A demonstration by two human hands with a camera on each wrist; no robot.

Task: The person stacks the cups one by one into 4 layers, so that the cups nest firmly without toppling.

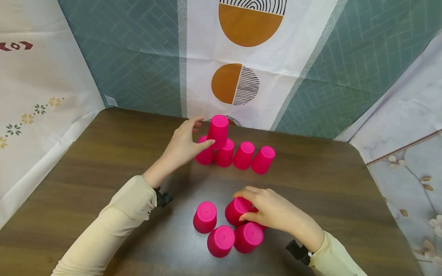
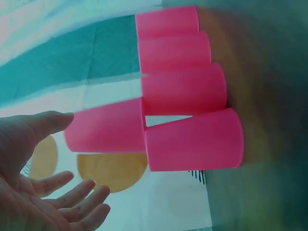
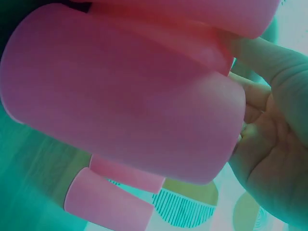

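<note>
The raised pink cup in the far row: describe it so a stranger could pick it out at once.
On the brown table, find the row of upside-down pink cups nearest the patterned backdrop. At its left end, beside the left hand, one raised cup sits on top of the row; every other cup stands on the table.

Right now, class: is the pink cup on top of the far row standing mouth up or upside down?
Upside down. The top cup shows its closed base upward, resting on the row of cups beneath, beside the left hand.
</note>
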